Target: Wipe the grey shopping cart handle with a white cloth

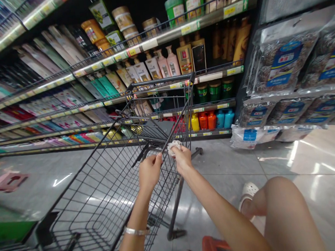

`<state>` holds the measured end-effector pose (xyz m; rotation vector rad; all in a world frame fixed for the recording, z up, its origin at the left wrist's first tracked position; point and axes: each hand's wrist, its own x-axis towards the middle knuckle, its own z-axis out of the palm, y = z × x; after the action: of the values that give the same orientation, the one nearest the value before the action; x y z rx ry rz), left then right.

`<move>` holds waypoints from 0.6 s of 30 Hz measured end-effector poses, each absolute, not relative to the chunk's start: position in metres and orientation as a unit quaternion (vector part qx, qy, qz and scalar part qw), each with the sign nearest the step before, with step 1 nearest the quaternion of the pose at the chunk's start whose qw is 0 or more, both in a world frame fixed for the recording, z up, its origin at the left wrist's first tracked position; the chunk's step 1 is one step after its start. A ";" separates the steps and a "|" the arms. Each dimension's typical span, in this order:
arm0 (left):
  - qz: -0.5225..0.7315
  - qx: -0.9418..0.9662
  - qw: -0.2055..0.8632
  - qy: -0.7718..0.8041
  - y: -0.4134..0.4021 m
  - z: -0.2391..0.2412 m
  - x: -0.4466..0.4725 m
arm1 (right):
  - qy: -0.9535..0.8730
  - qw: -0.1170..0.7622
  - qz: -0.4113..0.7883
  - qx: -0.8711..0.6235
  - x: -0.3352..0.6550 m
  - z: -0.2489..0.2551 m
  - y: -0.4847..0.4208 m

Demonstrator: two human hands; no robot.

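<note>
A black wire shopping cart (103,192) stands in front of me, its handle (161,80) toward the shelves. My right hand (183,159) is closed on a crumpled white cloth or wipe (174,148), held against the cart's side near the top rail. To the left, inside the upper rim, my left hand (150,169) is closed at the same rail, thumb and fingers pinched on it or right by it. The grey fold-out child seat (159,129) lies just beyond both hands.
Shelves of shampoo and lotion bottles (167,63) run along the back. Bagged steel scourers (286,62) hang at right. A pink stool (8,181) stands on the floor at left; a red plastic object (213,247) is below my right arm. My knee (284,205) is at right.
</note>
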<state>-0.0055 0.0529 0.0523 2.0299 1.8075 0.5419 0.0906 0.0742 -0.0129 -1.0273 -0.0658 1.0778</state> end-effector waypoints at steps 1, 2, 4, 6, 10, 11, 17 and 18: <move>0.188 0.723 0.170 0.643 0.052 0.053 -0.005 | -0.035 0.738 0.489 -0.465 0.094 -0.010 0.074; 0.185 0.725 0.158 0.644 0.052 0.053 -0.004 | -0.047 0.743 0.482 -0.463 0.097 -0.007 0.074; 0.179 0.727 0.148 0.646 0.051 0.054 -0.002 | -0.102 0.758 0.445 -0.466 0.104 -0.003 0.074; 0.175 0.727 0.149 0.647 0.050 0.055 -0.001 | -0.185 0.768 0.367 -0.491 0.111 -0.002 0.075; 0.166 0.725 0.149 0.652 0.048 0.057 0.003 | -0.341 0.714 0.202 -0.577 0.109 -0.016 0.076; 0.162 0.725 0.147 0.654 0.048 0.057 0.003 | -0.372 0.692 0.181 -0.592 0.106 -0.023 0.074; 0.140 0.728 0.115 0.662 0.047 0.057 0.008 | -0.428 0.609 0.138 -0.653 0.072 -0.073 0.060; 0.138 0.727 0.112 0.664 0.047 0.056 0.008 | -0.427 0.601 0.139 -0.662 0.068 -0.082 0.056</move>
<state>0.0082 0.0466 0.0564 2.1330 1.9484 0.4052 0.0675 0.0563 -0.0816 -1.5335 -0.9887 0.3231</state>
